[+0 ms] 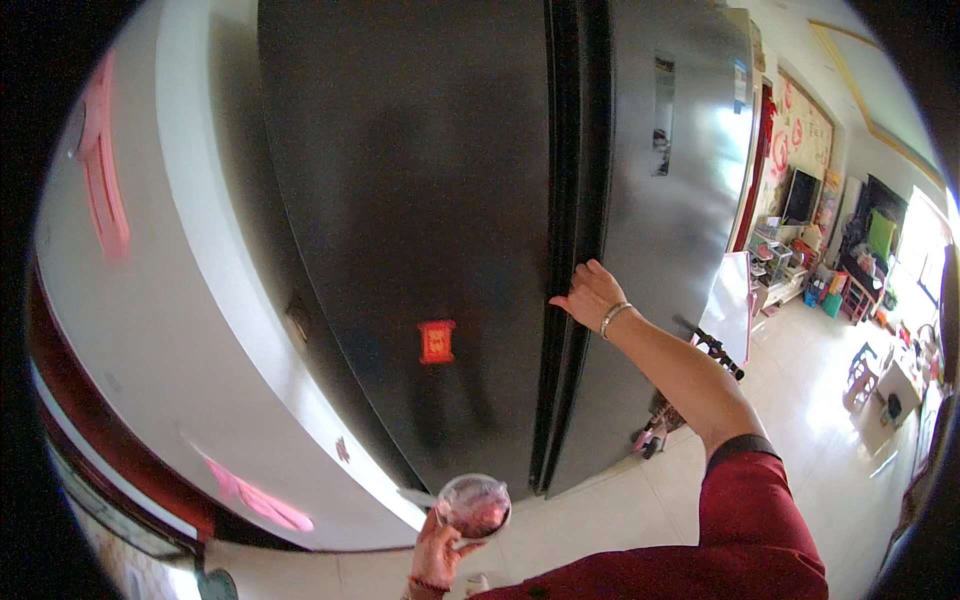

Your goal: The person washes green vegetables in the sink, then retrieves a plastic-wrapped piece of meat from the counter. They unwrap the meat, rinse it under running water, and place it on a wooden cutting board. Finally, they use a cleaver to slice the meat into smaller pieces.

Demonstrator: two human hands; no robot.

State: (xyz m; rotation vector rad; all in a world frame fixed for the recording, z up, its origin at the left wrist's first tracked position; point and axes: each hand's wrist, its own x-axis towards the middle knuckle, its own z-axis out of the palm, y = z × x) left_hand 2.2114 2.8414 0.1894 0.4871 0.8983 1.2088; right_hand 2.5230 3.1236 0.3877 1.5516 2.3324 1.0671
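A large dark refrigerator with two upright doors fills the middle of the view. My right hand, with a bracelet at its wrist, has its fingers at the black groove between the doors; its fingertips are partly hidden, and how firmly they grip does not show. Low in the view, my left hand holds a small round bowl containing something pink and red under what looks like clear plastic. A red and gold sticker is on the left door. Both doors look closed.
Left of the refrigerator stands a pale wall with pink items on it. To the right, a scooter's handlebar and a whiteboard stand beside the refrigerator. Farther off are a television and a small table on the tiled floor.
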